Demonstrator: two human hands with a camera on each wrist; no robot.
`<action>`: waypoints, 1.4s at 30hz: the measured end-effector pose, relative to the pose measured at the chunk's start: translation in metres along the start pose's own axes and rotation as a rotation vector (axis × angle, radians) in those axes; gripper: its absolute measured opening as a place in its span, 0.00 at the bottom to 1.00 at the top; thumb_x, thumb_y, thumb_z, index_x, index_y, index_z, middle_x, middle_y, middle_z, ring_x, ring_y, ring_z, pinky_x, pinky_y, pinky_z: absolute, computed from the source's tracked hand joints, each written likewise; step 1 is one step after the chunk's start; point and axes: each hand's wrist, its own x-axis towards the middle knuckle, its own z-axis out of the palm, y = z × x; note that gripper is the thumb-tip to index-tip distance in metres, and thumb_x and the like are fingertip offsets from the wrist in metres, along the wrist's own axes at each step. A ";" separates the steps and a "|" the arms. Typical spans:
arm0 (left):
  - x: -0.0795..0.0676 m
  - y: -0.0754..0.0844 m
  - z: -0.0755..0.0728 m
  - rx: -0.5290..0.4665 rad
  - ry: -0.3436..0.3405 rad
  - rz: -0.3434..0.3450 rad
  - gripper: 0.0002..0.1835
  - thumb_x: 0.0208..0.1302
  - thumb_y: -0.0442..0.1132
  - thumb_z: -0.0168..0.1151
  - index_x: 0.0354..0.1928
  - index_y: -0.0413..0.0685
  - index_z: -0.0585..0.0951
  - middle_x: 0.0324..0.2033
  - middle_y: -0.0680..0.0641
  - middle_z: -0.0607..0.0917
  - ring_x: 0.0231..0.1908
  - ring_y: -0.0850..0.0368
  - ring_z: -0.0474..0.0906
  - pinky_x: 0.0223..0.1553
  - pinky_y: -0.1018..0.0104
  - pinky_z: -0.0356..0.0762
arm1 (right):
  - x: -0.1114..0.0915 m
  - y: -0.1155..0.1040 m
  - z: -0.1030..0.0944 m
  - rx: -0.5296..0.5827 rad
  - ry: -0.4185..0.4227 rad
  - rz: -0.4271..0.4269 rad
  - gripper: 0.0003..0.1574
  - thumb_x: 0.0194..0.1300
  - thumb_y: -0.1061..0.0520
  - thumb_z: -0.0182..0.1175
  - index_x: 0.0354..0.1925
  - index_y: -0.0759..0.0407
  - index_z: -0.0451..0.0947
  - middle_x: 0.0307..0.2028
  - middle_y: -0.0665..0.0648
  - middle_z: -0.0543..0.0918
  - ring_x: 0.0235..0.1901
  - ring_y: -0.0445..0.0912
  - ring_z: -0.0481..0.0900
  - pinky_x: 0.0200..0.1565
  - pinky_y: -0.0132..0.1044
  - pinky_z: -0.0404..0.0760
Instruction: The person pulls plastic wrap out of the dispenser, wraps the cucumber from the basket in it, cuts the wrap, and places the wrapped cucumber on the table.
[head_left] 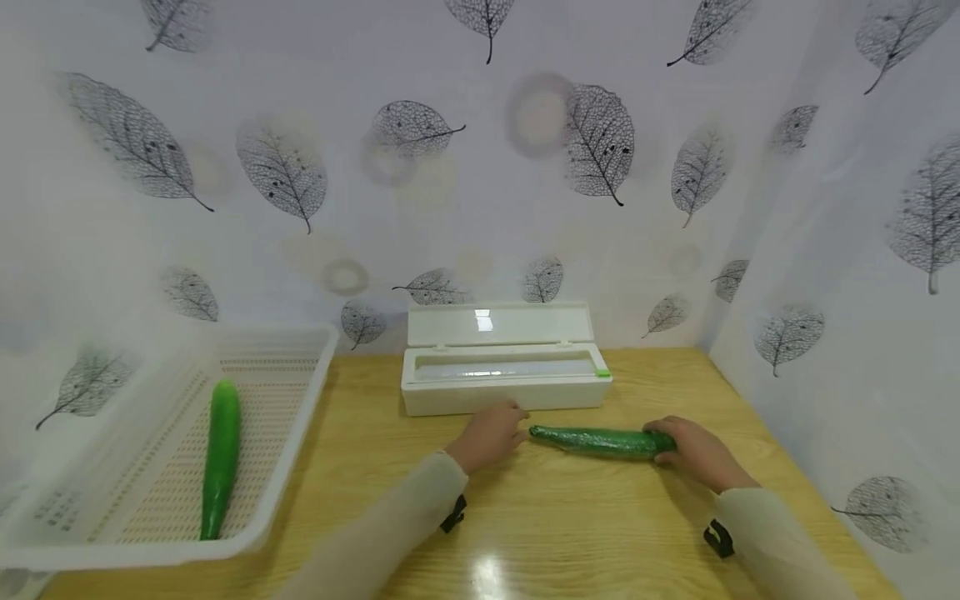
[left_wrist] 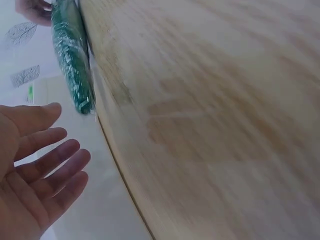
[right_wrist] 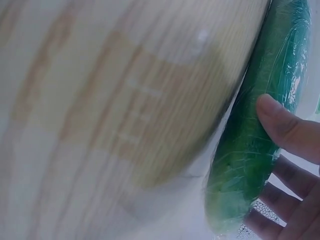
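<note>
A cucumber [head_left: 600, 442] wrapped in clear film lies lengthwise across the right half of the table. My right hand [head_left: 697, 454] grips its right end; in the right wrist view the thumb rests on one side of the wrapped cucumber [right_wrist: 245, 145] and the fingers curl behind it. My left hand [head_left: 489, 435] is just off the other end, its fingers loosely spread with nothing between them in the left wrist view. Behind the hands stands a white cling film box [head_left: 502, 398], its lid raised and a roll of film inside.
To the left, a white plastic basket [head_left: 300, 450] holds another cucumber [head_left: 222, 458]. The wooden table [head_left: 585, 533] ends on the right against a leaf-patterned curtain [head_left: 810, 417], which also hangs behind the box.
</note>
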 end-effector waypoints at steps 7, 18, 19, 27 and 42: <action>0.026 0.016 0.015 -0.081 0.001 -0.069 0.11 0.53 0.41 0.70 0.32 0.41 0.82 0.29 0.49 0.82 0.31 0.59 0.76 0.33 0.70 0.76 | 0.000 0.001 0.002 0.009 0.009 -0.002 0.27 0.48 0.59 0.70 0.49 0.62 0.78 0.44 0.61 0.82 0.45 0.59 0.80 0.47 0.55 0.78; 0.028 0.034 0.025 0.084 0.201 -0.025 0.12 0.53 0.21 0.56 0.21 0.44 0.75 0.19 0.51 0.77 0.22 0.62 0.70 0.26 0.74 0.69 | 0.001 -0.003 -0.004 -0.023 -0.017 0.008 0.26 0.49 0.60 0.69 0.49 0.64 0.78 0.43 0.63 0.82 0.45 0.59 0.80 0.48 0.54 0.78; 0.028 0.036 0.025 0.084 0.210 -0.038 0.11 0.53 0.21 0.57 0.21 0.44 0.75 0.19 0.51 0.77 0.23 0.62 0.70 0.26 0.73 0.70 | 0.001 -0.004 -0.004 -0.025 -0.024 0.012 0.26 0.50 0.60 0.69 0.49 0.64 0.78 0.43 0.63 0.82 0.45 0.59 0.80 0.48 0.54 0.78; 0.022 0.048 0.030 0.210 0.149 -0.049 0.08 0.54 0.26 0.60 0.23 0.46 0.78 0.21 0.51 0.82 0.23 0.60 0.77 0.27 0.72 0.76 | 0.000 -0.006 -0.004 -0.019 -0.034 0.015 0.26 0.50 0.60 0.68 0.49 0.65 0.78 0.43 0.64 0.82 0.44 0.59 0.80 0.48 0.54 0.78; 0.043 0.041 0.036 0.453 0.128 0.040 0.11 0.57 0.33 0.65 0.43 0.47 0.78 0.36 0.51 0.81 0.38 0.60 0.77 0.41 0.75 0.78 | 0.000 -0.004 0.000 0.079 -0.070 0.014 0.29 0.50 0.64 0.69 0.50 0.66 0.70 0.43 0.65 0.81 0.44 0.58 0.80 0.48 0.55 0.78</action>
